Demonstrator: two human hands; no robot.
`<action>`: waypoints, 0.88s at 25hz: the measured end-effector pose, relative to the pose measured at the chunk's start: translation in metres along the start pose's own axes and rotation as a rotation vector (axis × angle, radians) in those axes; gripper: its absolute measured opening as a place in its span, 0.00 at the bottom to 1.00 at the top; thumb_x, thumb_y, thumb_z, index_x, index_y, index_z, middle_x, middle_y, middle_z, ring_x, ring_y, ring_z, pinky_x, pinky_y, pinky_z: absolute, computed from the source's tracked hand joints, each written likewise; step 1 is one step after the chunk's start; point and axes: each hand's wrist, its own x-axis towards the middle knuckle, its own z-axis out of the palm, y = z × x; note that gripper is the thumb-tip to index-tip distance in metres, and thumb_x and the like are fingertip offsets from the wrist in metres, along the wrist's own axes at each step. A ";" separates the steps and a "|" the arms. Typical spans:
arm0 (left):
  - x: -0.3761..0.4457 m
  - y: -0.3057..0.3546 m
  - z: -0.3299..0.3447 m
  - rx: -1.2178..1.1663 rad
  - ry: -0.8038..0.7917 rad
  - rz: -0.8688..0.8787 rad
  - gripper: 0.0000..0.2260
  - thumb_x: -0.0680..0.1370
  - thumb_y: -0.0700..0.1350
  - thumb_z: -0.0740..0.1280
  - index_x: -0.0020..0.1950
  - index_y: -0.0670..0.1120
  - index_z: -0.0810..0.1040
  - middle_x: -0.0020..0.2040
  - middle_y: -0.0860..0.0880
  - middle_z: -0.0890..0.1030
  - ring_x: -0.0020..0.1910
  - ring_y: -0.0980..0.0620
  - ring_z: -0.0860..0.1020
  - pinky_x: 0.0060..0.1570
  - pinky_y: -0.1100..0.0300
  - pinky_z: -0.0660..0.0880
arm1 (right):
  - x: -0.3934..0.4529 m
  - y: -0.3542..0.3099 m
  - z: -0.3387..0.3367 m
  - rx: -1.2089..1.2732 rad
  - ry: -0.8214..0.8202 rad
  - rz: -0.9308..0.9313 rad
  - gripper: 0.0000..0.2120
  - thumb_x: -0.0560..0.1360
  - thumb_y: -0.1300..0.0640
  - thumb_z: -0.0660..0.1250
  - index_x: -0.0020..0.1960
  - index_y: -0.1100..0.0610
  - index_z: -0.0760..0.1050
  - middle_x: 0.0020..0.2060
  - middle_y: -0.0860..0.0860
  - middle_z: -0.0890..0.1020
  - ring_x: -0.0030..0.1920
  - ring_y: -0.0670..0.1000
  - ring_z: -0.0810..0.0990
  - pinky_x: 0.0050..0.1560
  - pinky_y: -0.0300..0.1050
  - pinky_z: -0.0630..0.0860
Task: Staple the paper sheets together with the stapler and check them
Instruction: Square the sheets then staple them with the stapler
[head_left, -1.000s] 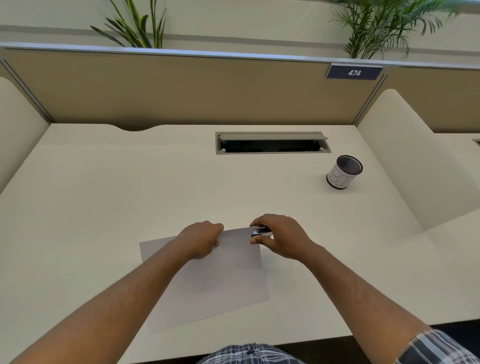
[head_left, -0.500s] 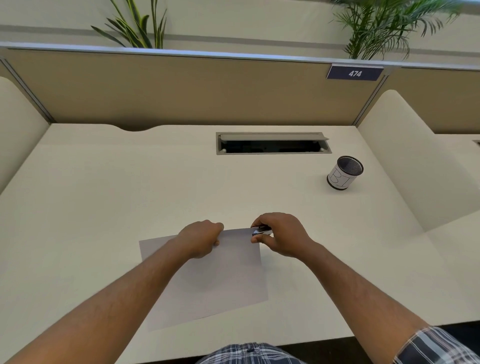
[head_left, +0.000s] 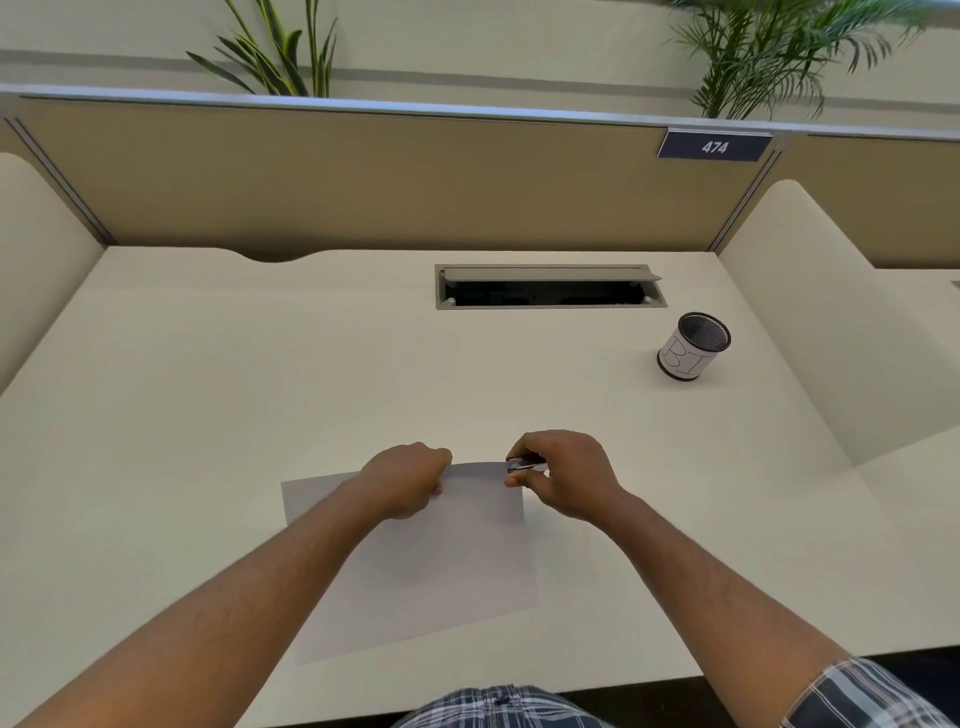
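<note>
White paper sheets (head_left: 441, 561) lie flat on the cream desk, slightly rotated, near its front edge. My left hand (head_left: 405, 480) is closed on their far edge near the middle, pinching the sheets. My right hand (head_left: 563, 475) is wrapped around a small dark stapler (head_left: 523, 463), whose jaws sit over the far right corner of the sheets. Most of the stapler is hidden inside my fingers.
A mesh pen cup (head_left: 693, 347) with a white label stands at the right rear. A cable hatch (head_left: 548, 287) with its lid raised is set into the desk at the back. Tan partition walls (head_left: 363, 182) close the back and sides.
Both hands and the sheets stay almost where they were. The right hand with the stapler has shifted only slightly at the corner.
</note>
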 end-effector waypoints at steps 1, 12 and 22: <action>0.000 0.000 0.000 0.002 -0.002 -0.001 0.05 0.78 0.37 0.61 0.51 0.46 0.72 0.52 0.46 0.80 0.41 0.46 0.72 0.32 0.56 0.64 | 0.000 0.001 0.000 0.002 -0.014 0.005 0.08 0.72 0.45 0.77 0.49 0.46 0.84 0.43 0.41 0.88 0.45 0.43 0.82 0.44 0.42 0.76; -0.006 -0.003 -0.003 -0.037 -0.011 -0.030 0.04 0.80 0.40 0.61 0.47 0.47 0.68 0.51 0.45 0.79 0.41 0.45 0.71 0.35 0.56 0.64 | -0.021 0.029 0.008 0.120 -0.107 0.159 0.13 0.77 0.45 0.71 0.59 0.49 0.79 0.53 0.43 0.85 0.52 0.48 0.82 0.52 0.48 0.78; -0.009 -0.005 -0.005 -0.098 0.003 -0.038 0.04 0.80 0.42 0.60 0.47 0.46 0.66 0.49 0.44 0.78 0.43 0.43 0.75 0.37 0.54 0.68 | -0.057 0.071 0.052 -0.163 0.031 0.495 0.18 0.82 0.53 0.67 0.70 0.56 0.74 0.61 0.55 0.78 0.59 0.58 0.79 0.51 0.51 0.78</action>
